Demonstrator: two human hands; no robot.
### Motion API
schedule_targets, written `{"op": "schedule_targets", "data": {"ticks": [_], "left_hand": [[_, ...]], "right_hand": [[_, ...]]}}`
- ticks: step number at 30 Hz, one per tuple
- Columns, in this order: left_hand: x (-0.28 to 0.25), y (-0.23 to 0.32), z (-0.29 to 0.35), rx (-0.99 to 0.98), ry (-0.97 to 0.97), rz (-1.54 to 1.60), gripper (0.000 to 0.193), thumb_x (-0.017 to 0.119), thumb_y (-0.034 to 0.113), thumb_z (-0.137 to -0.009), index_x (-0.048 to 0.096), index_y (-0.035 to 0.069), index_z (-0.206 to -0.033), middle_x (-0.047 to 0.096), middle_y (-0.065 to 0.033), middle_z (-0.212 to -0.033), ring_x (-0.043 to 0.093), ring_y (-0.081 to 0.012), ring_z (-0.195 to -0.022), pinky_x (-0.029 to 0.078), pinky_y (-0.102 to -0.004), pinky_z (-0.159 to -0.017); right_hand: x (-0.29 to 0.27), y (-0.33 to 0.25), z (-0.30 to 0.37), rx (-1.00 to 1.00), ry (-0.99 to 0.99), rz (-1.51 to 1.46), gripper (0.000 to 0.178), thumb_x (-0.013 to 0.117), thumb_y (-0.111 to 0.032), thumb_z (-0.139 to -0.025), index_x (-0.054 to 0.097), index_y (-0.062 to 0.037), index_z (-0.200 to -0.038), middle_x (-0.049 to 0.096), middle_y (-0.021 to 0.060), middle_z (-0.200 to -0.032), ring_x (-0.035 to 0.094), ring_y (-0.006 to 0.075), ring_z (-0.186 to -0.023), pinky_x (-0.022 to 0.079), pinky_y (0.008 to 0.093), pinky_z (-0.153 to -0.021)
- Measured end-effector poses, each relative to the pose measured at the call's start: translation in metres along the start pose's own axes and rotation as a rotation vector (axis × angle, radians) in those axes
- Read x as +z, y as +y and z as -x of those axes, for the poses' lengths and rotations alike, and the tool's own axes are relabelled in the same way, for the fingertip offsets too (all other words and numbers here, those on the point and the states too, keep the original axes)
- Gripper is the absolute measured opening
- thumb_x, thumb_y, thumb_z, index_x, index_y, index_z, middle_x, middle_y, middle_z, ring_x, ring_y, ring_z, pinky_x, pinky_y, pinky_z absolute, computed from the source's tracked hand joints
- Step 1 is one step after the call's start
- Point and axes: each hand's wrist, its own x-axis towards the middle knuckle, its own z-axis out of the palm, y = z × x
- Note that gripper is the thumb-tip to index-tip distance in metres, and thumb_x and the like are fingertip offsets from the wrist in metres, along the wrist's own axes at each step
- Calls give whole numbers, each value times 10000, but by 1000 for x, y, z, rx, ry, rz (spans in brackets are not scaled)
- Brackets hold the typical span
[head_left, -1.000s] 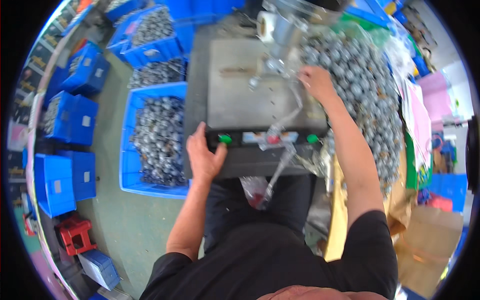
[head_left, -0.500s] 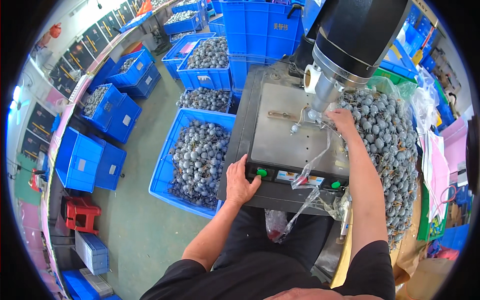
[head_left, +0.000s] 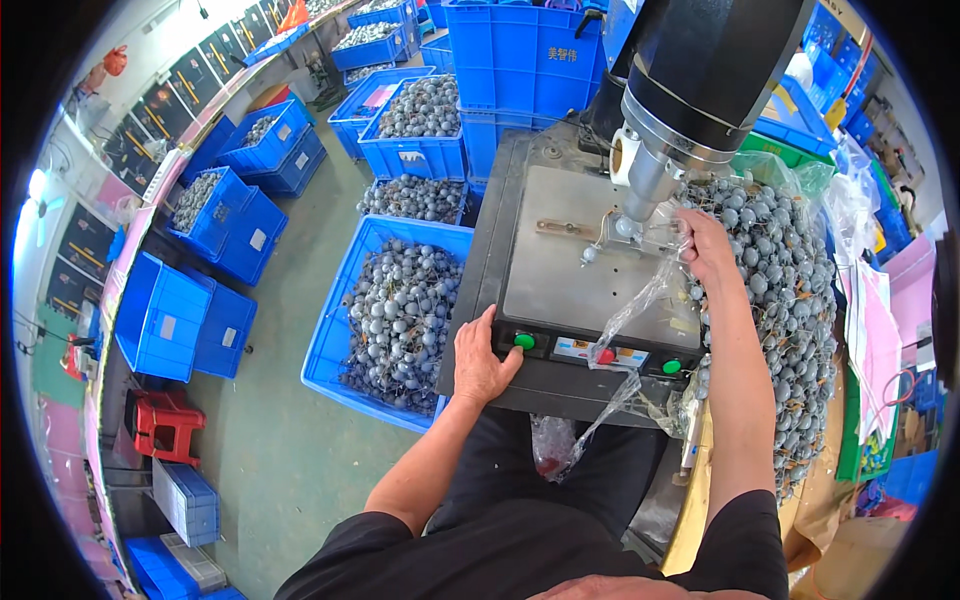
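My left hand rests on the front left corner of a metal-topped press machine, fingers stretched along its edge and thumb beside a green button. My right hand is right of the machine's silver tip, with its fingers closed at the upper end of a clear plastic strip. That strip hangs down over the front panel. Beneath the tip sits a small pale ball in a fixture. Another small grey ball hangs at the fixture's left.
A heap of grey balls lies close to my right forearm. Left of the machine stands a blue crate of similar balls, with more blue crates behind. A red stool is at the far left. The black machine head overhangs the plate.
My right hand has moved a little to the right, away from the silver tip, and the strip's upper end has shifted with it. The left hand stays in place.
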Motion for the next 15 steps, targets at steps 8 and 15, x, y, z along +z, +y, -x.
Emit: {"op": "schedule_targets", "data": {"ticks": [8,15], "left_hand": [[1,4,3,15,12,-2,795,737,275,-774,431,18,-1461,572,-246,-1271,492,-432,-1236,330,-505,-1135],[0,-2,-3,47,85,-16,767,745,239,-751,466,-4,-1422,599,-221,-1155,539,-419,-1099,412,-496,-1013]], "right_hand": [[13,12,65,35,-16,180,182,671,-190,-920,547,-120,-806,478,-43,-642,393,52,-465,271,237,-374],[37,15,100,0,-125,198,209,681,-267,-930,585,-87,-882,468,-49,-613,371,46,-429,239,236,-359]]}}
